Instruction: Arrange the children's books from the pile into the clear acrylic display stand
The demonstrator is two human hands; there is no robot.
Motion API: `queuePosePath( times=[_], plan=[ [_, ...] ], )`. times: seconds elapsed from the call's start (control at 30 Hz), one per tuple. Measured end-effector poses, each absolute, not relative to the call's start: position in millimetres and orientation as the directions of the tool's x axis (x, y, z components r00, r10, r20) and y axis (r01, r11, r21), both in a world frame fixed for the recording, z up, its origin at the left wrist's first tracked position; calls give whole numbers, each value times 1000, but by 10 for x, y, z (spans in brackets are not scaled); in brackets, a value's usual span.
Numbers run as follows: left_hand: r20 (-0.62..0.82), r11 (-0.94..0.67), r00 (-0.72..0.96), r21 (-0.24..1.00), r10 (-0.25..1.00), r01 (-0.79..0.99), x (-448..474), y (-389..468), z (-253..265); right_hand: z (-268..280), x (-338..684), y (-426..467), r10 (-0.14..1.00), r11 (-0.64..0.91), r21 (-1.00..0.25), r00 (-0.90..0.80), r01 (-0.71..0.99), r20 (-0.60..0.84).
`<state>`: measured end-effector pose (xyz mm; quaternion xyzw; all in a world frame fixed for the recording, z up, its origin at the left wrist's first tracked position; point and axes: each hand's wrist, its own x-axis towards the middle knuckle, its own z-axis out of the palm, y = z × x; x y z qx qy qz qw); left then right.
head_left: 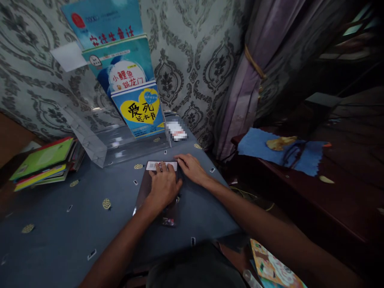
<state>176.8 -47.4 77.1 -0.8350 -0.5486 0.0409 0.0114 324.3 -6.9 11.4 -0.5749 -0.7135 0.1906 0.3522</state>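
A dark, flat item in a clear plastic sleeve (144, 196) lies on the cloth-covered table, with a white barcode label (152, 165) across its far end. Spread over it, fingers on the label, is my left hand (164, 183), pressing flat from above and covering much of the item. At the sleeve's far right corner, my right hand (192, 169) rests with its fingers stretched out, the index fingertip touching the edge. Just beyond stands a clear acrylic rack (99, 150) holding several upright books, the front one a blue book with a yellow heart (141, 110).
A stack of books (45, 162) lies at the table's left. To the right, a dark red bench (300, 188) carries a blue cloth (255, 146) with small items on it. More books (274, 266) sit low at the right, below the table edge. A purple curtain (240, 92) hangs behind.
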Motion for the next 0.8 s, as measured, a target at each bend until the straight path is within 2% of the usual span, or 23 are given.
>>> queuePosePath(
  times=[0.1,0.27,0.43,0.6,0.8],
  plan=[
    [-50,-395,393,-51,918,917,1770,-461,795,115,3273,-46,958,260,-765,-61,590,278],
    [-45,-403,401,-37,915,915,1756,-440,879,149,3292,2,970,235,-921,-9,310,244],
    [-53,-405,404,-22,913,914,1729,-416,956,150,3273,28,978,202,-975,37,96,206],
    [-41,-416,415,-32,909,909,1722,-413,964,153,3274,29,978,201,-975,40,97,205],
    [-36,-421,420,-55,907,905,1730,-428,918,231,3283,-18,961,242,-933,67,266,269]
  ],
)
